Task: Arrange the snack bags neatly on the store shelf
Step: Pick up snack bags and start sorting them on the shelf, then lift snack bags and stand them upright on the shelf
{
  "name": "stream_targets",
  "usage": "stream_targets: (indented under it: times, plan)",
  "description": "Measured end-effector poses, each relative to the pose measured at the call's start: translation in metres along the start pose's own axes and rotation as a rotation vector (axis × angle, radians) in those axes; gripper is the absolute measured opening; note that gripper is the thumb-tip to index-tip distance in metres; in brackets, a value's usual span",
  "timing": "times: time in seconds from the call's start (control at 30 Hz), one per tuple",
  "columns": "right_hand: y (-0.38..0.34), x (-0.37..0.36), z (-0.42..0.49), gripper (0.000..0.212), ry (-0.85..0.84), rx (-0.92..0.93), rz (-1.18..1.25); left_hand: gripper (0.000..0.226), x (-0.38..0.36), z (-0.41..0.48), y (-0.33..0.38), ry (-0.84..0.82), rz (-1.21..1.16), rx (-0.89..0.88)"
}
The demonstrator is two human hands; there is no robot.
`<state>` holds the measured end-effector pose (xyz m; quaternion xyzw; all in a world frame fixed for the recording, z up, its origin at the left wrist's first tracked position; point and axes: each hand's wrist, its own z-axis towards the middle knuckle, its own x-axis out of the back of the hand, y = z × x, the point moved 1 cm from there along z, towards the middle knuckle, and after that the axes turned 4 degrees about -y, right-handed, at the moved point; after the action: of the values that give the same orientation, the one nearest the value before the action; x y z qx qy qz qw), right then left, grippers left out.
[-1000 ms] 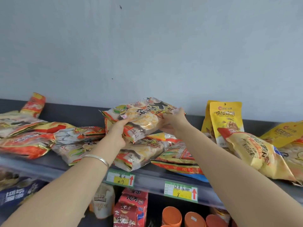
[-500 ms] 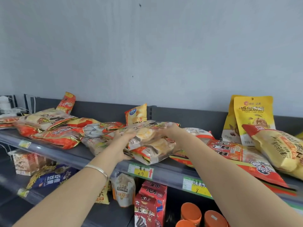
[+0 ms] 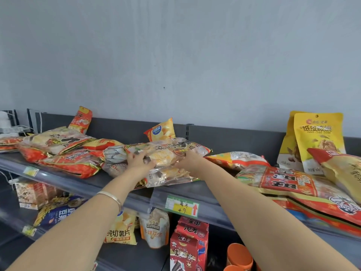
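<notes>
I see my left grip and right grip both holding the clear snack bag atop the shelf pile.

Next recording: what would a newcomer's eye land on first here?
Both bare arms reach to mid-shelf, where the left hand and right hand hold a clear snack bag on top of a loose pile. Right of them, yellow walnut pouches stand upright at the back of the shelf.
</notes>
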<state>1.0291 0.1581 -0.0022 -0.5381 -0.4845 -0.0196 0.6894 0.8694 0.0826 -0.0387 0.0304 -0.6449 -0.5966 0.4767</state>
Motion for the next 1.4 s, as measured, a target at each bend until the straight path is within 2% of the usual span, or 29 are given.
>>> stream_targets:
  times: [0.13,0.2,0.27,0.47,0.63,0.8,0.9,0.97,1.1,1.2,1.3,1.4]
  plan:
    - [0.001,0.006,0.003,0.052,0.009,0.012,-0.14,0.05,0.001,-0.002,0.008,0.045,0.43,0.009]
    - [0.0,0.015,0.001,0.053,0.039,0.006,-0.19,0.045,0.004,-0.003,0.022,0.098,0.622,-0.115]
    - [0.001,0.025,-0.004,0.055,0.097,0.024,-0.317,0.039,0.001,-0.006,0.037,0.116,0.707,-0.266]
    - [0.024,0.071,-0.027,0.042,0.255,0.013,-0.58,0.032,-0.04,-0.015,0.09,-0.066,0.578,-0.653]
    - [0.058,0.116,-0.057,0.046,0.3,-0.089,-0.7,0.035,-0.087,-0.021,0.121,-0.215,0.473,-0.806]
    - [0.095,0.145,-0.089,0.044,0.281,-0.227,-0.755,0.038,-0.124,-0.03,0.147,-0.332,0.425,-0.863]
    - [0.114,0.155,-0.1,0.042,0.179,-0.329,-0.77,0.041,-0.139,-0.024,0.152,-0.278,0.533,-0.947]
    - [0.12,0.161,-0.104,0.04,0.162,-0.314,-0.746,0.045,-0.149,-0.011,0.151,-0.234,0.676,-0.971]
    - [0.122,0.172,-0.099,0.041,0.12,-0.259,-0.779,0.062,-0.172,0.024,0.151,-0.237,0.968,-0.885]
    - [0.126,0.179,-0.084,0.039,0.095,-0.211,-0.815,0.069,-0.188,0.041,0.154,-0.217,1.082,-0.811]
    - [0.134,0.185,-0.066,0.038,0.085,-0.165,-0.827,0.066,-0.201,0.049,0.156,-0.15,1.16,-0.779]
    - [0.141,0.189,-0.05,0.041,0.064,-0.139,-0.81,0.052,-0.204,0.049,0.162,-0.088,1.172,-0.783]
